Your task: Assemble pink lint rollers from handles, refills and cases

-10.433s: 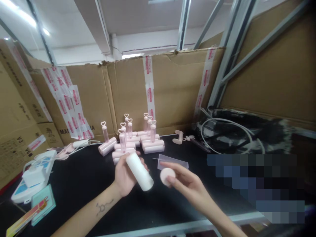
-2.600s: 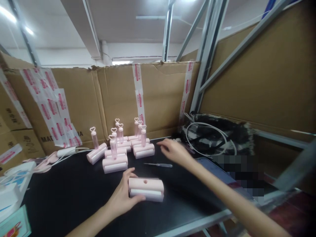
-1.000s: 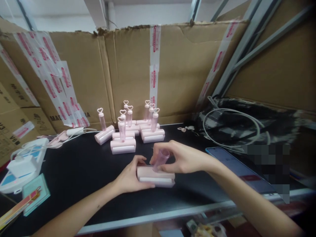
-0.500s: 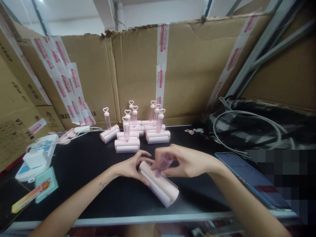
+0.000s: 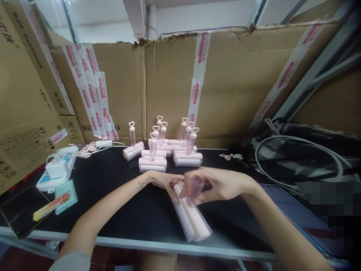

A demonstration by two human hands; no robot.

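A pink roller body (image 5: 191, 216) lies on the black table (image 5: 118, 195), its long axis pointing toward me. My left hand (image 5: 163, 180) rests on its far end, fingers curled against it. My right hand (image 5: 217, 184) pinches a translucent pink handle tube (image 5: 195, 188) that stands on the roller body. Behind the hands, several finished pink rollers with heart-topped handles (image 5: 163, 150) stand in a cluster.
Taped cardboard boxes (image 5: 175, 82) wall the back and left. A white charger on a blue-white pad (image 5: 56, 169), a teal card box (image 5: 60, 195) and a dark tablet (image 5: 17, 212) lie at the left. White cable on black bags (image 5: 299, 154) and a phone (image 5: 304, 222) are at the right.
The roller body has turned from lying crosswise to pointing toward me, with both hands kept on it. The view has shifted to the left.
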